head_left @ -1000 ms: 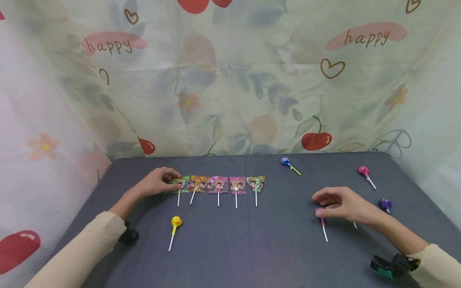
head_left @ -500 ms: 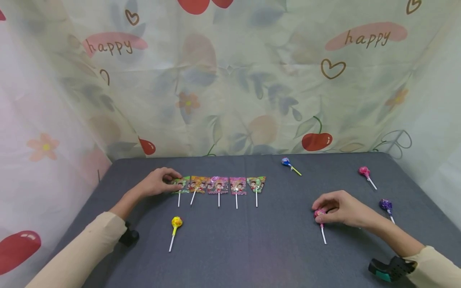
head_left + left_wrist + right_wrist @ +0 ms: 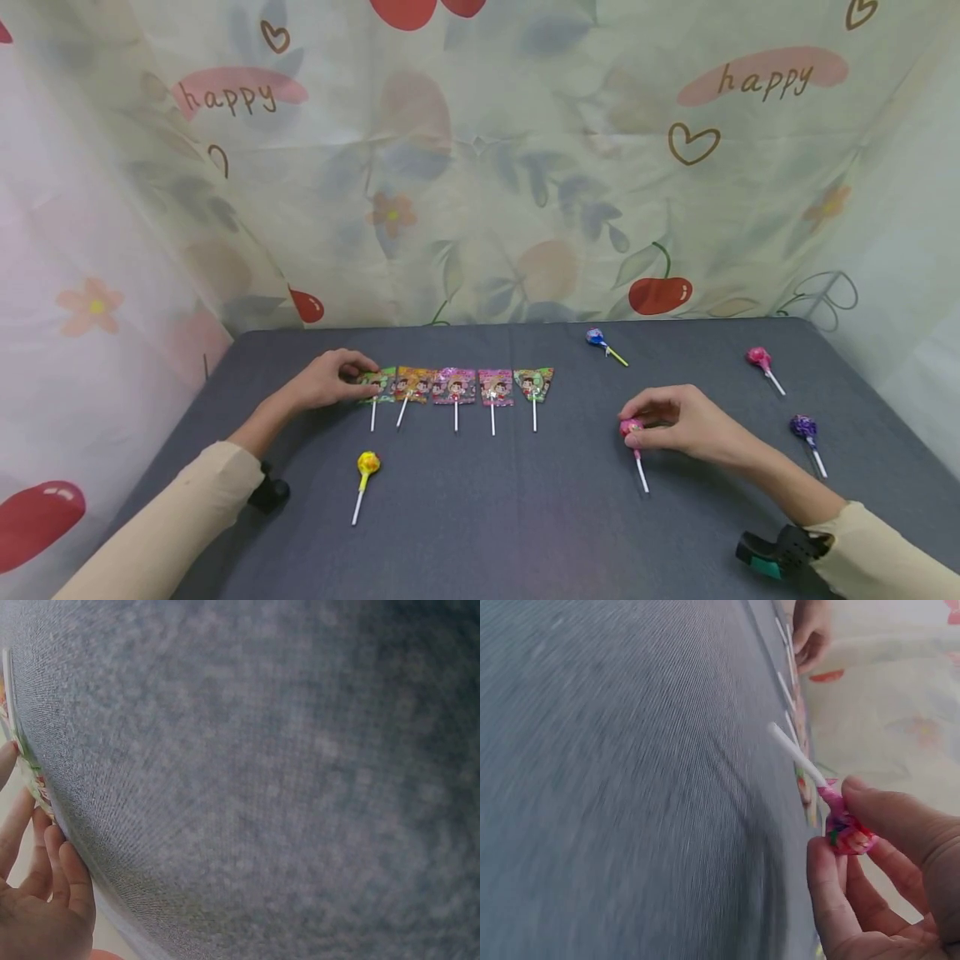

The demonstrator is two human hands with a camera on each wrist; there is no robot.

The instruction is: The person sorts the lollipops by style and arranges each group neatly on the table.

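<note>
Pinching a pink lollipop [image 3: 850,832], the right fingers [image 3: 829,889] sit narrow; the left fingers [image 3: 77,881] seemingly grip the leftmost green lollipop [image 3: 386,382].

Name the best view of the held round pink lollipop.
Right wrist: the round pink lollipop appears largest, its white stick plain. Head shows it small, partly covered by fingers; left wrist doesn't show it.
</note>
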